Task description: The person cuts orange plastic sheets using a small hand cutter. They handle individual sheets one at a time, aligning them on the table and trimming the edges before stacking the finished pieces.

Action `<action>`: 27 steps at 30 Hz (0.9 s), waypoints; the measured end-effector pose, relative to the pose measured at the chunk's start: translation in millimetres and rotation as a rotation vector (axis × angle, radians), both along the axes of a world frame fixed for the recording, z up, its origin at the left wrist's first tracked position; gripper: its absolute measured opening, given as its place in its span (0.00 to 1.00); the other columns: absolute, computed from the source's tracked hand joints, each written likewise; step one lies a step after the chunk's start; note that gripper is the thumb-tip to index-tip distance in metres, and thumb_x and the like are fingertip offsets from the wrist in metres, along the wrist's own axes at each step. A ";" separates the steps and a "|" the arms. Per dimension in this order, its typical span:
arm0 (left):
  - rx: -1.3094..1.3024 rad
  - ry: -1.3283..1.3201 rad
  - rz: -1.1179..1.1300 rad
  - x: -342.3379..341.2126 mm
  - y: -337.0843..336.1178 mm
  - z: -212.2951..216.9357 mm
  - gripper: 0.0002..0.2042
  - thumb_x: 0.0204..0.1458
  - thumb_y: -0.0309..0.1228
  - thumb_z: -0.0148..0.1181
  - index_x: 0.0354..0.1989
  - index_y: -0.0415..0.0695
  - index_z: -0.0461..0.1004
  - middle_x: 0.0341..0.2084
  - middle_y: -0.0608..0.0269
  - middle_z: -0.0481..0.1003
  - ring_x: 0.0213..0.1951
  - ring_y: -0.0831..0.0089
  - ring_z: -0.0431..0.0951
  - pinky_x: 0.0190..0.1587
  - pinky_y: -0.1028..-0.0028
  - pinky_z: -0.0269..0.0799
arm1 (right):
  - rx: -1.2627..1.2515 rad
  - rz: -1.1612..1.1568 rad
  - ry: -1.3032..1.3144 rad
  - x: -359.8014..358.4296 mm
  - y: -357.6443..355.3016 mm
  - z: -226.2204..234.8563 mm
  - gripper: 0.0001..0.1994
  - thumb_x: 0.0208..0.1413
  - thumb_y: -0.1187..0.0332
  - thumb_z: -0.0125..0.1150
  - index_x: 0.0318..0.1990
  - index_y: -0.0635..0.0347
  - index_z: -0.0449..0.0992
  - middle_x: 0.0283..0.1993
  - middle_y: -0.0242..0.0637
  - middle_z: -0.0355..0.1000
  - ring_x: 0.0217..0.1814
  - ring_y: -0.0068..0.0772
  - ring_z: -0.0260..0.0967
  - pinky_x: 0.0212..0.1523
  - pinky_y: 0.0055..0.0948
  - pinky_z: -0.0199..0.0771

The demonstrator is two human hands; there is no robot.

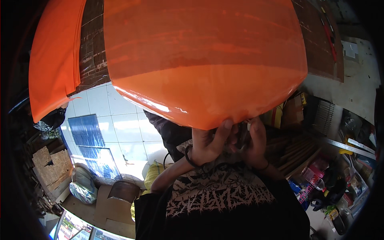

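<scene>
A large glossy orange sheet (204, 56) fills the upper middle of the view, held up in front of me. My left hand (210, 142) grips its lower edge, thumb pressed on the shiny front face. My right hand (256, 140) sits beside it at the same lower edge, its fingers curled behind the sheet; what they hold is partly hidden. A dark band circles my left wrist. I wear a black shirt (220, 200) with a pale print.
A stack of orange sheets (54, 60) hangs at the left. White floor tiles (120, 124) and blue panels (86, 130) lie below. Wood scraps (52, 168) are at the left, cardboard (116, 204) at the bottom, cluttered shelves with tools (340, 176) at the right.
</scene>
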State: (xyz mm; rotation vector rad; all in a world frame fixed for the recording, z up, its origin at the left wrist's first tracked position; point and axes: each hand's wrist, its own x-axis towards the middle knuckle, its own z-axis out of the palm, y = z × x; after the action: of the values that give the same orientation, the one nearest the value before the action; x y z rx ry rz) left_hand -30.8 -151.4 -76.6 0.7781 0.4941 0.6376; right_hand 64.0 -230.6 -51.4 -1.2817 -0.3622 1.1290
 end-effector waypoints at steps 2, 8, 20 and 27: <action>0.162 -0.150 0.196 5.4 0.3 0.3 0.07 0.55 0.22 0.45 0.40 0.35 0.69 0.32 0.57 0.71 0.26 0.75 0.74 0.28 0.78 0.72 | 0.262 -0.142 0.235 9.4 -16.3 -12.1 0.29 0.58 0.47 0.40 0.54 0.65 0.56 0.41 0.38 0.62 0.33 0.28 0.63 0.25 0.24 0.65; 0.140 -0.020 0.172 -20.9 -1.0 -16.7 0.07 0.55 0.27 0.49 0.38 0.37 0.69 0.33 0.60 0.71 0.30 0.76 0.72 0.36 0.78 0.68 | -0.189 -0.435 -1.463 112.1 -28.9 11.7 0.18 0.59 0.62 0.48 0.51 0.65 0.61 0.45 0.39 0.64 0.44 0.27 0.64 0.42 0.25 0.69; 0.281 0.008 0.294 -8.5 9.4 6.6 0.08 0.56 0.26 0.48 0.40 0.35 0.69 0.33 0.61 0.73 0.36 0.75 0.73 0.41 0.76 0.67 | 0.009 0.186 -1.260 219.3 142.9 90.6 0.11 0.51 0.66 0.59 0.36 0.62 0.67 0.27 0.25 0.63 0.28 0.16 0.56 0.30 0.22 0.60; 0.650 -0.014 0.196 31.9 76.5 63.8 0.08 0.56 0.24 0.48 0.42 0.35 0.69 0.33 0.64 0.71 0.32 0.78 0.71 0.35 0.80 0.66 | 0.325 -0.667 -1.141 213.2 87.0 109.3 0.07 0.55 0.69 0.56 0.33 0.61 0.65 0.28 0.25 0.63 0.32 0.14 0.57 0.34 0.16 0.60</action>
State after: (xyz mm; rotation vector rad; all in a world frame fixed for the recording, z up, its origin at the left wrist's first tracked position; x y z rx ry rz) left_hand 1.1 -74.9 -12.8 1.3456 0.3495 1.0068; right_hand 277.2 -143.6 57.8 -1.4776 -0.8252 -0.3033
